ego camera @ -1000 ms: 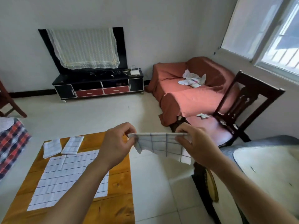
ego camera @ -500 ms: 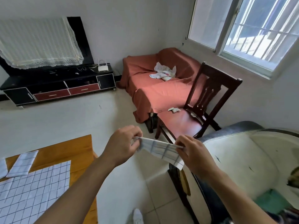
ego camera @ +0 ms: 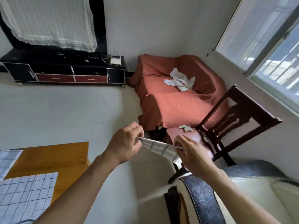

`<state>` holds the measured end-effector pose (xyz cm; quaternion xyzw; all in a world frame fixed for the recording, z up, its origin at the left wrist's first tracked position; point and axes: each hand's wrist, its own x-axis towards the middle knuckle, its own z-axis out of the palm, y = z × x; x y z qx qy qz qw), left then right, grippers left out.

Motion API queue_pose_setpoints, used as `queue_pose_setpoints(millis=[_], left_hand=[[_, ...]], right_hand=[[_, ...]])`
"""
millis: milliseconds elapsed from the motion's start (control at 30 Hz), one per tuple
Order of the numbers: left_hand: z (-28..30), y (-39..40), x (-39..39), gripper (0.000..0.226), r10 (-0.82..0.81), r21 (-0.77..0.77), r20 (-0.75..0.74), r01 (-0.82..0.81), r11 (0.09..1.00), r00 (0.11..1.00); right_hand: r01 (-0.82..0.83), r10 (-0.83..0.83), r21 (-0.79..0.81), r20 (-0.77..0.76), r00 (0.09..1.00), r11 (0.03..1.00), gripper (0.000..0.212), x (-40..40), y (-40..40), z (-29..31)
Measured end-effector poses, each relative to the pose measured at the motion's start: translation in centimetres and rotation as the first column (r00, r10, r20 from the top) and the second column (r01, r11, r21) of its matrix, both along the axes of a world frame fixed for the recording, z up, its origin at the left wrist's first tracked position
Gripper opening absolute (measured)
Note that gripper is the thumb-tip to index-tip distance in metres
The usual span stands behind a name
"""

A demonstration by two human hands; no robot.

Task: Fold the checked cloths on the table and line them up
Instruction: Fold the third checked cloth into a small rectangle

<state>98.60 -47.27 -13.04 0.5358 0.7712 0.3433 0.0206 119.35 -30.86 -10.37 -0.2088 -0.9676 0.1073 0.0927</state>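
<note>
A small white checked cloth (ego camera: 161, 149) hangs in the air between my hands, off the table's right side, over the floor. My left hand (ego camera: 125, 143) pinches its left end and my right hand (ego camera: 192, 153) pinches its right end; the cloth sags and a corner droops below my right hand. On the wooden table (ego camera: 53, 157) at lower left lies a large checked cloth (ego camera: 24, 196) spread flat. A folded checked cloth (ego camera: 8, 160) rests at the table's far left edge, partly cut off by the frame.
A dark wooden chair (ego camera: 234, 125) stands just beyond my right hand, with small scraps on its seat. An orange-covered sofa (ego camera: 174, 97) sits behind it. A padded seat (ego camera: 242, 199) fills the lower right. A black TV stand (ego camera: 64, 70) lines the far wall.
My head has turned right, so the table slid to the left of the view. The held cloth has tipped from hanging flat towards me to nearly edge-on, hands still gripping both ends.
</note>
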Motion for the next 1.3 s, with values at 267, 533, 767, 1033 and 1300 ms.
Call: queue_pose_setpoints(millis=[267,533,767,1033,1300], left_hand=[[-2.5,-1.7,-9.0,0.019,0.303,-0.131,0.055,-0.294,0.947,0.951],[-2.9,-2.5,-13.6,0.019,0.695,-0.210,0.081,-0.669,0.713,0.714],[-3.4,-4.8,-13.5,0.018,0.901,-0.273,0.115,-0.859,0.433,0.418],[-5.7,-9.8,-15.9,0.010,0.974,-0.279,0.135,-0.936,0.213,0.181],[-9.8,-16.2,-21.9,0.018,0.977,-0.275,0.199,-0.952,0.132,0.078]], right_hand=[[-0.262,0.263,-0.180,-0.018,0.965,0.948,0.013,-15.4,4.4,-3.2],[-0.596,0.607,-0.268,-0.050,0.793,0.757,0.018,-30.7,7.2,-4.8],[-0.813,0.849,-0.269,0.038,0.527,0.516,0.007,-40.3,6.4,-4.8],[-0.900,0.939,-0.281,0.008,0.345,0.333,0.008,-48.0,-0.6,-6.6],[-0.892,0.940,-0.297,0.100,0.327,0.342,0.012,-56.5,-8.8,-9.0]])
